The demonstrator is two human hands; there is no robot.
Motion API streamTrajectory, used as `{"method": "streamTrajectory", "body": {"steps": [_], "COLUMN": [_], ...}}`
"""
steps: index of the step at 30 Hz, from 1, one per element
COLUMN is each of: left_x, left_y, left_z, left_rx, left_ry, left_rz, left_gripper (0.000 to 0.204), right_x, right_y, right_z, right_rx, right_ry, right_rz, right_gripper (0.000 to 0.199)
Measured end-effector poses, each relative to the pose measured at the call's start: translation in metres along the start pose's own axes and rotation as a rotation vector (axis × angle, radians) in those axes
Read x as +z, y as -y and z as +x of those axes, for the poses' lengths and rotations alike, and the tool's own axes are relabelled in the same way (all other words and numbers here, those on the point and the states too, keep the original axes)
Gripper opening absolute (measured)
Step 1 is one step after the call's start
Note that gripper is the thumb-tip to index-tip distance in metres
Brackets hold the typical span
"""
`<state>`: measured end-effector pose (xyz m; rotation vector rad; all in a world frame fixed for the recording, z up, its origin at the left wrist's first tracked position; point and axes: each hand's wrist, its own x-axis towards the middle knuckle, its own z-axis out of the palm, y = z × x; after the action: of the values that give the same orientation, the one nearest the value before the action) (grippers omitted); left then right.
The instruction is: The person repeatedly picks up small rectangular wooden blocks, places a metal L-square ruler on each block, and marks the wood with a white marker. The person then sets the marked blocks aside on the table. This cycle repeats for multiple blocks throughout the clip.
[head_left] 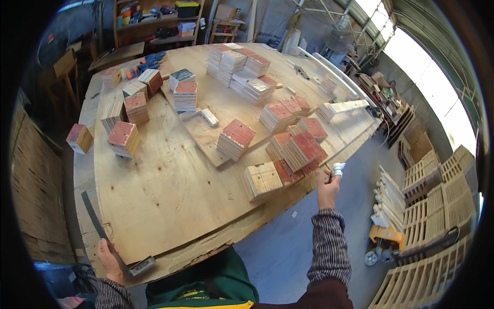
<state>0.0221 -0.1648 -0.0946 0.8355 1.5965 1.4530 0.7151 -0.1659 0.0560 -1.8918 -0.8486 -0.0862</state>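
At the near left corner of the table, my left hand point(109, 260) is closed around a long dark measuring strip point(95, 216). A small grey box with a display point(142, 266) lies at the strip's lower end; whether the two are joined I cannot tell. My right hand point(328, 191) is raised at the table's right edge, its fingers pinched on a small white rounded object point(337, 169); its kind is unclear. Close beside that hand sit stacks of square wooden blocks with red tops point(307, 149). Pale plywood blocks point(263, 178) stand at the near edge.
The large plywood table point(170, 201) carries more block stacks point(231, 62) at the back and left point(123, 138). A blue and orange glove point(146, 64) lies at the far left. Wooden pallets point(437, 206) and a yellow pallet truck point(387, 236) stand right, shelves point(154, 20) behind.
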Motion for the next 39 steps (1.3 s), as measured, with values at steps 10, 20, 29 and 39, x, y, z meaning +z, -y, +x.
{"method": "streamTrajectory", "body": {"steps": [10, 20, 29, 39], "left_x": [0.002, 0.008, 0.005, 0.005], "left_y": [0.000, -0.005, -0.002, -0.002], "left_z": [-0.009, -0.009, -0.003, -0.002], "left_rx": [-0.024, 0.015, 0.056, 0.048], "left_ry": [-0.066, -0.092, -0.056, -0.016], "left_rz": [-0.119, -0.076, 0.016, -0.017], "left_gripper": [0.031, 0.030, 0.032, 0.033], "right_x": [0.051, 0.007, 0.081, 0.074], "right_y": [0.036, 0.058, 0.032, 0.074], "right_z": [0.040, 0.068, 0.039, 0.039], "right_rx": [-0.263, -0.254, -0.256, -0.383], "right_ry": [0.120, -0.011, -0.061, 0.039], "right_rz": [-0.287, 0.204, 0.143, -0.032], "right_gripper": [0.093, 0.069, 0.087, 0.094]}}
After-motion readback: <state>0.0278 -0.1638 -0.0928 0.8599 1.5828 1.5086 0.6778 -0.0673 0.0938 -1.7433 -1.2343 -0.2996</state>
